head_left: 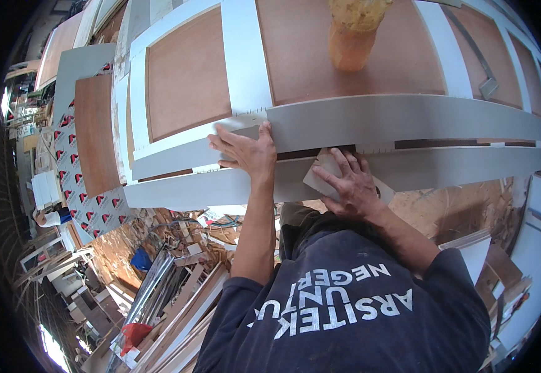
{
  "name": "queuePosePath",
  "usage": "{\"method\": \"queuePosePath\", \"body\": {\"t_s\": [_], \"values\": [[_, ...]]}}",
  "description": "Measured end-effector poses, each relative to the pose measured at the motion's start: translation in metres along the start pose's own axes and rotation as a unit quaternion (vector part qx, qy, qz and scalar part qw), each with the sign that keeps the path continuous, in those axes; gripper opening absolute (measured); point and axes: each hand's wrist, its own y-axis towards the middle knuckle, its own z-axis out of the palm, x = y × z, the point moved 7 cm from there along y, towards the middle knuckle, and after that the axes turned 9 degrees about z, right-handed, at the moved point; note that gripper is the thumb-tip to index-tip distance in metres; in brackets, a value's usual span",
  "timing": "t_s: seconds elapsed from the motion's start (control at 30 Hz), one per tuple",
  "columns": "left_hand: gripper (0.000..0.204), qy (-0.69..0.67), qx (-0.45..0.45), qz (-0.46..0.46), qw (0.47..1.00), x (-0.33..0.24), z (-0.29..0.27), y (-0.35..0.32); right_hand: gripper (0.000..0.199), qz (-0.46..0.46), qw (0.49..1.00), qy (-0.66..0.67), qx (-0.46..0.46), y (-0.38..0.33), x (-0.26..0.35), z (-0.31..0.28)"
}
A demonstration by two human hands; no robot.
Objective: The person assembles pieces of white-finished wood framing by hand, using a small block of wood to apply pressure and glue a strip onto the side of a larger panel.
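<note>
My left hand (248,152) lies with its fingers spread across a long grey-white strip (407,118), at a joint between two lengths. Under my right hand (352,183) is a pale flat block (314,179), which looks like wood. The fingers curl over it, and it rests against the near grey-white strip (220,189), close to my body. A narrow dark gap runs between the two strips. Beyond them lies a large panel with brown boards (189,90) set between white bars (243,56).
An orange jar (352,46) with a yellow-crusted top stands on the panel. Farther right lies a thin metal bar with a blocky end (487,87). A brown board (96,133) leans at the left. Wood offcuts (189,311) and scraps litter the floor.
</note>
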Motion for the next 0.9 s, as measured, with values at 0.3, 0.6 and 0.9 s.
{"method": "queuePosePath", "body": {"t_s": [0.3,0.6,0.9], "values": [[0.115,0.001,0.029,0.002,1.000,0.012,-0.001,-0.025,0.072,-0.001,1.000,-0.008,-0.005,0.001,-0.002,0.000],[0.116,-0.022,0.047,-0.001,0.999,0.005,-0.001,-0.023,0.072,-0.008,0.999,-0.030,-0.011,-0.001,-0.004,0.001],[0.102,0.037,-0.035,0.068,0.996,-0.010,0.008,0.025,0.076,-0.008,0.999,-0.051,0.000,-0.002,-0.001,0.005]]}}
